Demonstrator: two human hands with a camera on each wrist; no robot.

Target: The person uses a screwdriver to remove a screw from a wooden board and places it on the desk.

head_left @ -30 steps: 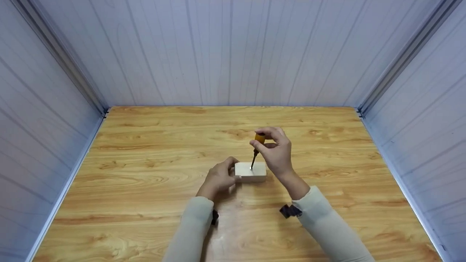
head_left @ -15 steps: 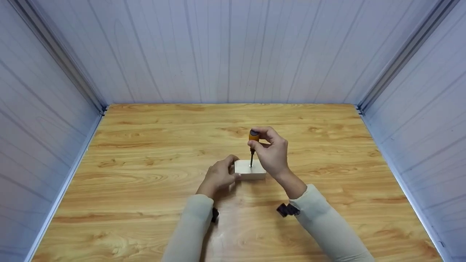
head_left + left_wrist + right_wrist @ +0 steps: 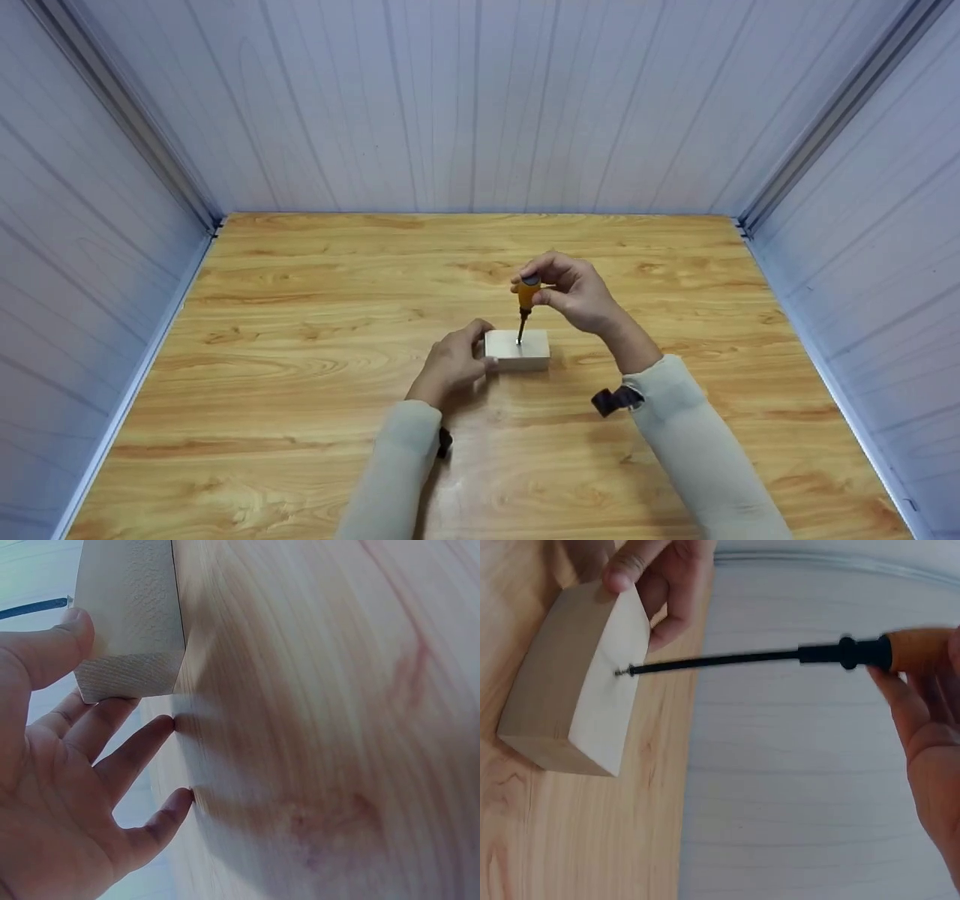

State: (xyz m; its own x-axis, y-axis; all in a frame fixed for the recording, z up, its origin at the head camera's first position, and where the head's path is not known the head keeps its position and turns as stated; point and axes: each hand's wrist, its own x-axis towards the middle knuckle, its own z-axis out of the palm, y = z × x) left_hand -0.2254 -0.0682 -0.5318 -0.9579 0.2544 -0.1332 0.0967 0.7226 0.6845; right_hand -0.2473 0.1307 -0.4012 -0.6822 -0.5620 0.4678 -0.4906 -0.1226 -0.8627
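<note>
A pale wooden block (image 3: 534, 346) lies on the wood-grain table, gripped at its left end by my left hand (image 3: 450, 363). In the left wrist view the thumb (image 3: 71, 637) presses the block's side, and two fingertips rest on the table. My right hand (image 3: 581, 292) pinches the orange handle of a screwdriver (image 3: 529, 295) between thumb and fingers. The dark shaft leans slightly to the right above the block. In the right wrist view its tip meets a small screw (image 3: 620, 673) standing in the block's top face.
The wood-grain table (image 3: 300, 300) extends around both hands. Pale panelled walls (image 3: 472, 105) enclose it at the back and both sides. A dark camera mount (image 3: 615, 401) sits on the right wrist.
My right hand has shifted its grip on the screwdriver handle and its wrist has swung outward to the right. The screwdriver's tilt has varied slightly. Left hand and block stay in place.
</note>
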